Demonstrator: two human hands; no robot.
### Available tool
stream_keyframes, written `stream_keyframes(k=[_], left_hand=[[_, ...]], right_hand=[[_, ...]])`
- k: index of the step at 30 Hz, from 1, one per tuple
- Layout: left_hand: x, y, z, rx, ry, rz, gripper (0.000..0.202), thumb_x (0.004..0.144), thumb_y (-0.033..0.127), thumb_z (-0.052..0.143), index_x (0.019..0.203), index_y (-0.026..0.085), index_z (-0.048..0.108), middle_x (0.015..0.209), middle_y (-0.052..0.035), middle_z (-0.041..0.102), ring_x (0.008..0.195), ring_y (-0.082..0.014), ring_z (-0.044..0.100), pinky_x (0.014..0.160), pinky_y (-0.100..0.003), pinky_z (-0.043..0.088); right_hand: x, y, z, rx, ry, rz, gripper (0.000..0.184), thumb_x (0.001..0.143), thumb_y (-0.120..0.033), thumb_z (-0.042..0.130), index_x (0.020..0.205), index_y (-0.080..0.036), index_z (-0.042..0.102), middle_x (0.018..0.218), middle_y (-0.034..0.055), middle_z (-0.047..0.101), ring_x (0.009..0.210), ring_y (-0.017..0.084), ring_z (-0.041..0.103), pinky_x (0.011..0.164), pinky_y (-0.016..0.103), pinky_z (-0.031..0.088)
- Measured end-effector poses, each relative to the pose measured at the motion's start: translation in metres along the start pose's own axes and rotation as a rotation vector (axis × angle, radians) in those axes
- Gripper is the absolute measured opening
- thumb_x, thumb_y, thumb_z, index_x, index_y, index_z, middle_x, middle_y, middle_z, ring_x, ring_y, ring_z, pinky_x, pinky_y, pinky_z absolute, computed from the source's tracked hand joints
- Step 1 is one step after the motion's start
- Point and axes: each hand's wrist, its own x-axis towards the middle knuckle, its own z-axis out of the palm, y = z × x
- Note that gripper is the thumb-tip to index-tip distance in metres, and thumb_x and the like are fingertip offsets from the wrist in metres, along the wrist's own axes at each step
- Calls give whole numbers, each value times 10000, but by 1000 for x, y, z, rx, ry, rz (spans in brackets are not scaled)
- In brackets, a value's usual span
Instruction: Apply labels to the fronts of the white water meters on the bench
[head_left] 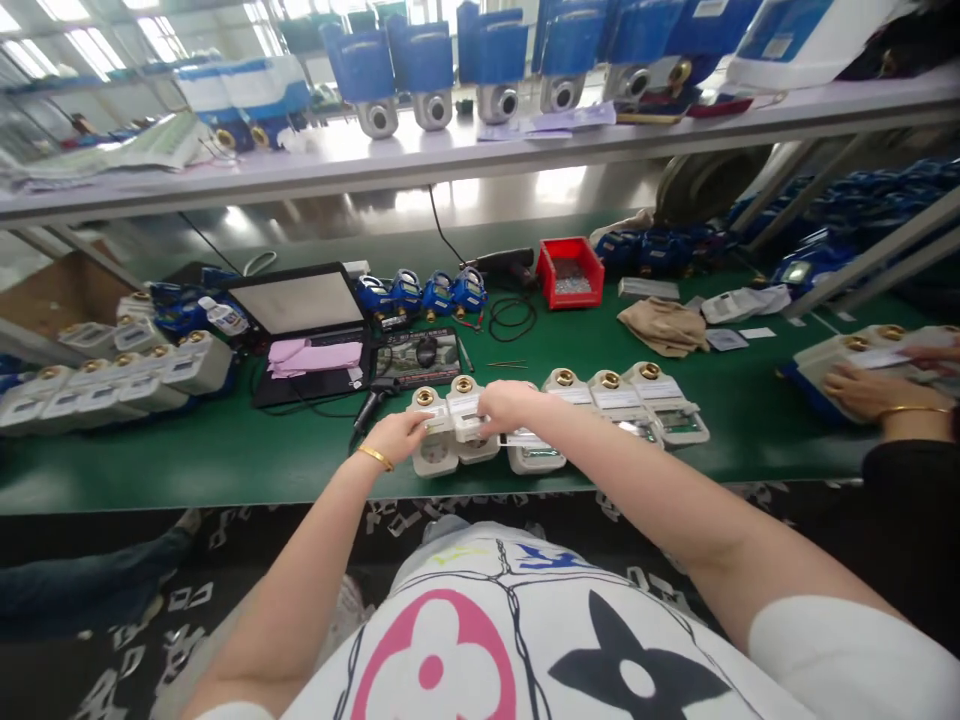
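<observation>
A row of white water meters with brass ports lies along the near edge of the green table [225, 455]. My left hand [403, 434] grips the leftmost white meter [431, 440] of that row. On the second meter [469, 415] my right hand [510, 404] pinches a small white label or part at its top. A third meter [534, 455] lies partly under my right wrist. Three more white meters [630, 400] lie to the right, untouched.
A laptop [300, 310] with pink cloth stands behind on the left, with blue meters [420, 293], a red parts bin [570, 270] and a handheld tool [371, 405]. More white meters [112, 375] fill the left. A co-worker's hand [870, 390] rests on meters at right. A shelf [480, 140] overhangs.
</observation>
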Motion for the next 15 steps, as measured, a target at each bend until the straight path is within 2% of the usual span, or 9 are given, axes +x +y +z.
stream_keyframes(k=[2,5,7,9,10,11,13,15], left_hand=[[-7,16,3,21,29,-37,419,812,215,411,1220,194,502,1196,-71,567,1073,-223,527,900,-321,414],[-15,47,13,105,110,-97,399,800,282,467,1185,186,514,1197,-92,560,1088,-250,514,901,-350,413],[-17,68,27,163,138,-178,326,811,374,473,1047,180,585,1041,-107,629,984,-274,567,826,-370,447],[-19,89,47,168,112,-244,313,820,436,461,911,181,620,863,-97,658,847,-279,608,729,-374,473],[-20,98,58,153,89,-262,307,830,434,451,886,183,620,835,-89,658,818,-269,613,705,-365,479],[-20,106,68,135,86,-272,291,840,416,445,887,183,613,852,-85,654,825,-256,612,702,-352,484],[-17,119,87,114,161,-245,252,837,366,478,962,171,576,983,-96,624,931,-236,583,772,-336,485],[-8,128,101,111,260,-113,362,784,349,575,1083,156,508,1135,-123,554,1087,-244,504,906,-359,445]], right_hand=[[-12,12,-3,50,59,-34,330,793,-477,489,938,-258,689,855,16,672,812,168,598,625,215,395],[-42,53,-1,86,145,19,341,850,-455,418,1000,-254,650,904,8,666,848,156,588,656,210,383],[-67,86,9,75,164,105,307,836,-418,454,956,-213,650,906,45,663,872,190,586,665,234,383],[-91,113,25,60,151,178,274,816,-393,492,932,-196,641,859,67,664,858,215,594,665,254,388],[-101,122,35,59,142,203,273,806,-392,509,952,-194,627,842,70,665,845,222,599,660,261,393],[-110,128,45,62,132,221,302,790,-405,535,992,-193,606,838,73,665,833,230,605,651,266,398],[-120,131,65,61,103,239,483,727,-448,614,1126,-189,526,863,88,665,823,256,615,635,279,411],[-122,125,80,17,53,244,736,666,-446,690,1278,-172,385,892,123,663,831,294,623,641,304,426]])
